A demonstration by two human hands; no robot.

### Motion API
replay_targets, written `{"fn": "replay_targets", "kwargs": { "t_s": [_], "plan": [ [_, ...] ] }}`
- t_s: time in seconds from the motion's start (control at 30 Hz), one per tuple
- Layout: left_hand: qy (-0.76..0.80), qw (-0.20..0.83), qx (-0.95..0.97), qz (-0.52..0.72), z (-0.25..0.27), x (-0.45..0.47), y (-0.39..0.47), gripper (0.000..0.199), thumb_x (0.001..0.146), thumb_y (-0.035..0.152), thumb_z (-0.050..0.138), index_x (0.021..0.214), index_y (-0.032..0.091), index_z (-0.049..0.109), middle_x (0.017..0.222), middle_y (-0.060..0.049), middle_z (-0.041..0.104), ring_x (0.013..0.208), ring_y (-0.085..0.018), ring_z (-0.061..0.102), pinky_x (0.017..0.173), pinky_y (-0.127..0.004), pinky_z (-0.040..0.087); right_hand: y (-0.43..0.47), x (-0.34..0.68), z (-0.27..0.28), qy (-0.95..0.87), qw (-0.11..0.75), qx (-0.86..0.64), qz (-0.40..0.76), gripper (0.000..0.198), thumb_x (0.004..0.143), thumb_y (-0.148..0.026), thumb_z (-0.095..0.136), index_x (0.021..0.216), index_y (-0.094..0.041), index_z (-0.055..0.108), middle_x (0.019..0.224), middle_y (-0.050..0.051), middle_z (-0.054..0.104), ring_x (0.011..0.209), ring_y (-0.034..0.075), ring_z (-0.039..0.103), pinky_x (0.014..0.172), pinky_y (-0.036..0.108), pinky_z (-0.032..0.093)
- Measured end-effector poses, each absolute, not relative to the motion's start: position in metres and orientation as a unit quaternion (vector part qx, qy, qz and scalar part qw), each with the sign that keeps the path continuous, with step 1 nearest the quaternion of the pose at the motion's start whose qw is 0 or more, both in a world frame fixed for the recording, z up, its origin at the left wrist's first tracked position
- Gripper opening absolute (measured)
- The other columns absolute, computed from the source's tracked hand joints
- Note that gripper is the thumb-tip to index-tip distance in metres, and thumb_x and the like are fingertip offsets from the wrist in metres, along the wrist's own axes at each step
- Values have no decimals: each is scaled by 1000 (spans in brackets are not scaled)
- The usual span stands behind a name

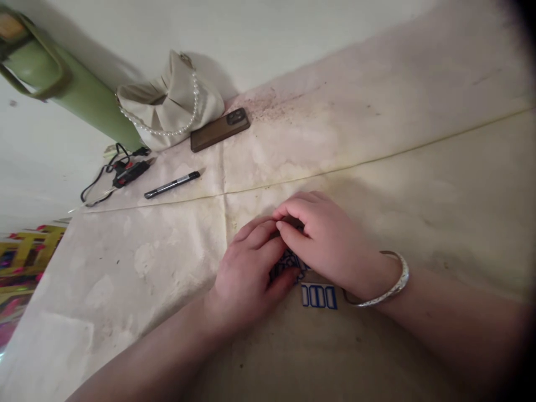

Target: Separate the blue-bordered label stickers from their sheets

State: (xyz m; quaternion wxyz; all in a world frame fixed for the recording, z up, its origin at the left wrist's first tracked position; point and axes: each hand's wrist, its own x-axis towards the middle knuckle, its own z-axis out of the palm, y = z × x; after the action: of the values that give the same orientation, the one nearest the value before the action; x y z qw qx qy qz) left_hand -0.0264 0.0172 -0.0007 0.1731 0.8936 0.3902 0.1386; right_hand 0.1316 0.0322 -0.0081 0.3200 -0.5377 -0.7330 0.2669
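My left hand point(251, 265) curls around a blue-and-white patterned piece point(288, 262), its thumb along the near side. Much of that piece is hidden by my fingers, so its kind does not show. My right hand point(329, 240), with a silver bangle on its wrist, arches over the far side of the same piece. Its thumb and index fingertips come together against my left fingertips; whatever lies between them is hidden. A small flat strip with blue outlined shapes on white point(319, 296) lies on the table just below my right hand.
On the cloth-covered table point(167, 279) lie a black pen point(172, 185) and a phone point(220, 130). A white handbag with a pearl strap point(171, 106), a green bottle point(87, 89) and a black corded tool point(130, 173) stand or lie near the wall. Colourful items point(25, 262) appear beyond the left edge.
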Motion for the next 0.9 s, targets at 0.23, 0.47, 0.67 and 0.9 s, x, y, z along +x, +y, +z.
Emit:
{"fn": "replay_targets", "kwargs": {
  "t_s": [0.23,0.47,0.67,0.9],
  "plan": [
    [390,170,893,150,-1,-27,17,32,76,22,64,108,19,61,121,-8,57,121,-25,46,102,-44,39,32,130,-7,-727,330,-540,267,14,82,-12,51,82,-20,63,87,3,66,88,19,55,80,34,45],
    [384,169,895,151,0,-26,17,23,79,15,59,101,20,64,118,-8,60,123,-25,45,102,-43,40,32,129,-8,-723,346,-535,266,15,81,-11,53,82,-21,63,86,3,66,87,19,56,80,35,46],
    [389,191,878,203,-1,-29,18,29,84,8,48,105,21,63,113,-5,63,116,-20,51,99,-39,43,32,129,-10,-725,347,-532,267,15,80,-11,53,83,-21,64,86,3,66,86,20,56,79,35,46],
    [473,153,851,170,2,-32,16,32,79,22,61,111,22,60,119,-5,59,112,-22,51,97,-42,43,36,132,-6,-707,337,-546,297,14,81,-12,53,83,-20,65,87,3,66,88,19,57,81,34,45]
  ]
}}
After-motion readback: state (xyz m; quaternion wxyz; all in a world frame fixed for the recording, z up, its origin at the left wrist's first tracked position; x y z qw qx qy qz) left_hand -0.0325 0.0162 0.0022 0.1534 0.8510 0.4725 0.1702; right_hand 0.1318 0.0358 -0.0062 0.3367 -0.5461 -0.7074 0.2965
